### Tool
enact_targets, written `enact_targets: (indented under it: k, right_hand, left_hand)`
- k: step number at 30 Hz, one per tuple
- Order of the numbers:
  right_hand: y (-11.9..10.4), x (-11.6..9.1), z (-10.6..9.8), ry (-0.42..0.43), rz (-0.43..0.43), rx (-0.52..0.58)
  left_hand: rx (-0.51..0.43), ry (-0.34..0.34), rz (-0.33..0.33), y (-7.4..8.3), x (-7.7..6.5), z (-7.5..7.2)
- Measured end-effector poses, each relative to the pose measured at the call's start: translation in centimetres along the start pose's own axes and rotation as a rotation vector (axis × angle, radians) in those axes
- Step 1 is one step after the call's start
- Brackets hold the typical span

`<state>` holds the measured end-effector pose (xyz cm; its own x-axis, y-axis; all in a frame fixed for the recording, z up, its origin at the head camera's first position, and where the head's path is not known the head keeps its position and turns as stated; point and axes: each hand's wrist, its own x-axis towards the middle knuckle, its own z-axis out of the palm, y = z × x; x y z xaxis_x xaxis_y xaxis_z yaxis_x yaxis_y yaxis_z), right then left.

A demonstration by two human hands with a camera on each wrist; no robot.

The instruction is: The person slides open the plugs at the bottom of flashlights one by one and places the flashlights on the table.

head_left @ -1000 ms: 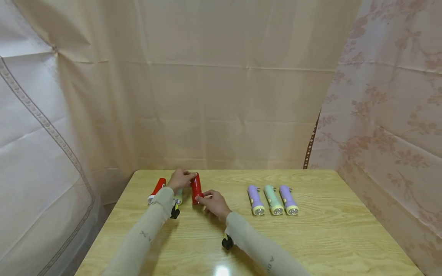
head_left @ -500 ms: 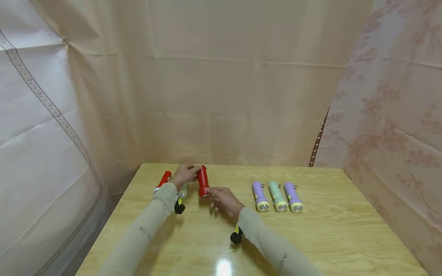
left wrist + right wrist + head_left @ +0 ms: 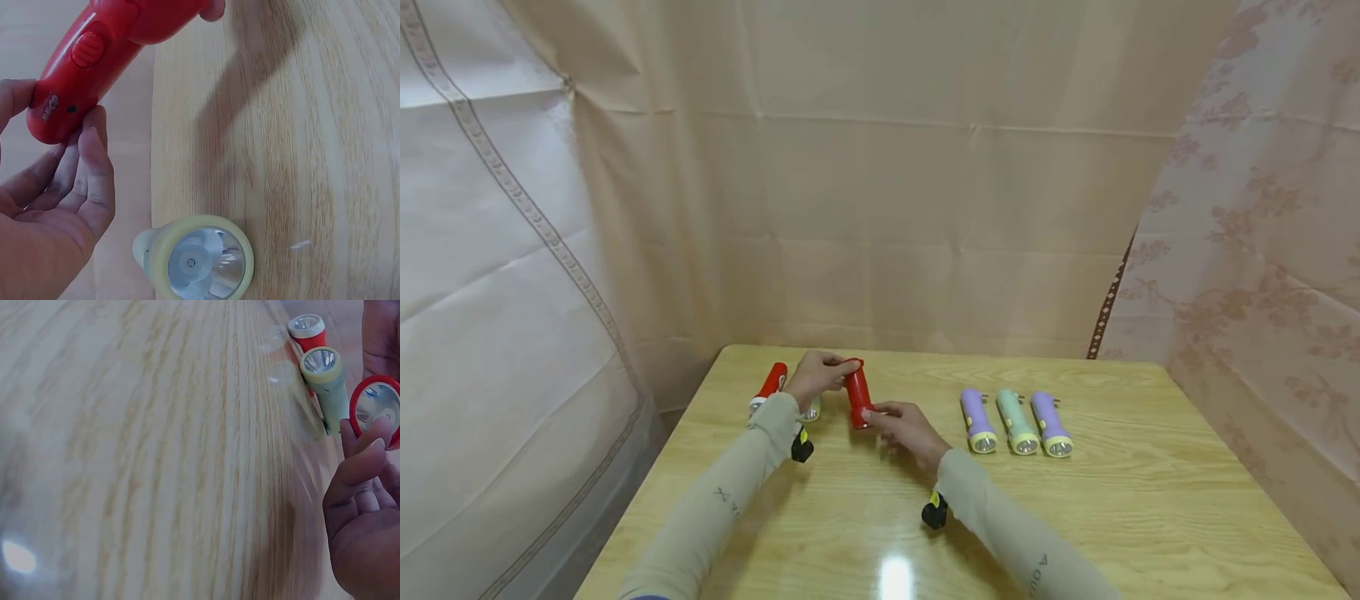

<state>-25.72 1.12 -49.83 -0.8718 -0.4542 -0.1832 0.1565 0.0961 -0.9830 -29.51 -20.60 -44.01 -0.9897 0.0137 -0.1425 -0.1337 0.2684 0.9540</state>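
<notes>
Both hands hold a red flashlight point(image 3: 857, 396) above the table's far left part, its lens end toward the person. My left hand point(image 3: 817, 375) pinches its tail between thumb and fingers. The thumb and fingers of my right hand point(image 3: 912, 428) grip the head, with fingers over the red-rimmed lens point(image 3: 367, 403) in the right wrist view. A ridged red switch point(image 3: 87, 49) shows on the barrel. Beneath the left hand lies a pale green flashlight point(image 3: 206, 256) with a cream rim, partly hidden in the head view. Beside it lies a red flashlight with a white rim point(image 3: 771, 382).
To the right, a green flashlight point(image 3: 1017, 421) lies between two purple flashlights, the left one point(image 3: 977, 419) and the right one point(image 3: 1050, 423), lenses facing the person. The wooden table point(image 3: 850, 508) meets a beige cloth point(image 3: 865, 208) behind, with more cloth at both sides.
The head view has shifted, so the whole scene sits farther right and slightly higher. Both hands keep hold of the red flashlight, which now leans a little more. The other flashlights stay in place.
</notes>
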Motion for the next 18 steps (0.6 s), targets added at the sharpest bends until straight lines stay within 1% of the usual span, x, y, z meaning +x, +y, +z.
enact_targets:
  k: [6, 12, 18]
  right_hand:
    - [-0.2, -0.5, -0.4, -0.024, 0.006, 0.000]
    - [-0.1, -0.9, -0.8, -0.034, 0.009, -0.034]
    - [-0.1, -1.6, -1.2, -0.054, 0.014, -0.074]
  left_hand:
    - [-0.013, 0.011, 0.002, 0.3, -0.3, 0.2]
    - [-0.012, -0.024, -0.002, 0.3, -0.9, 0.6]
    - [-0.008, -0.043, 0.014, 0.1, -1.3, 1.0]
